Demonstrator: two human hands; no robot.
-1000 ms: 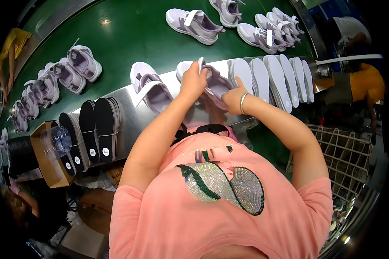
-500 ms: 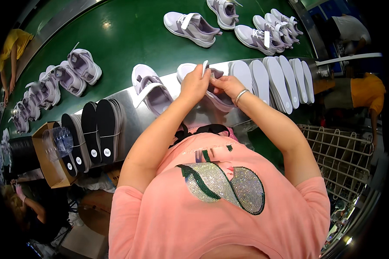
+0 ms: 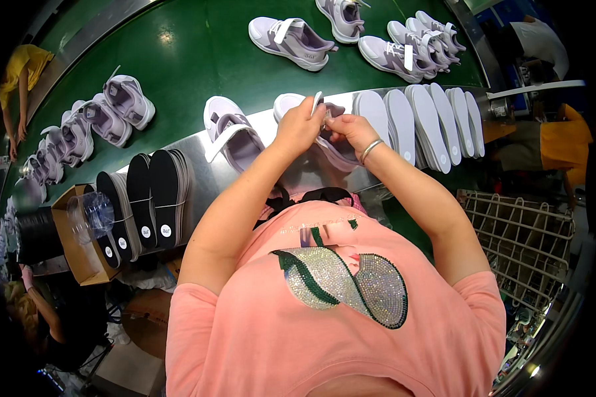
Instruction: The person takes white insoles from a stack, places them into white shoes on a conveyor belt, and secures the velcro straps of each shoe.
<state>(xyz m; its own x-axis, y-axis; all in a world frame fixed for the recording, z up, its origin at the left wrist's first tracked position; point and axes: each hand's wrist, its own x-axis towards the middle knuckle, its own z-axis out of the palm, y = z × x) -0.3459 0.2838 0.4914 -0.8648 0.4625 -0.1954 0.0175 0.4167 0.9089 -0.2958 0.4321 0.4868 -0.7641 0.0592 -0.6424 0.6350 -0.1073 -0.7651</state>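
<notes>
A white and lilac sneaker (image 3: 338,153) rests on the metal edge in front of me, its toe pointing away and partly covered by my hands. My left hand (image 3: 300,127) is closed over it, with the sneaker's white strap (image 3: 318,100) upright between thumb and fingers. Close beside it, my right hand (image 3: 353,133), with a bangle on the wrist, pinches at the shoe opening; whatever small pale thing is in its fingertips is too small to name. Left of my hands stands a matching sneaker (image 3: 235,135) with its strap folded out.
Stacks of white insoles (image 3: 430,126) lie to the right, black insoles (image 3: 167,192) to the left beside a cardboard box (image 3: 76,245). More sneakers (image 3: 291,41) stand on the green belt (image 3: 198,53). A wire basket (image 3: 516,238) is at lower right. Other people work around the edges.
Both hands stay at the same sneaker, with only slight finger movement. The view has shifted a little. At lower left, a co-worker's arm has moved.
</notes>
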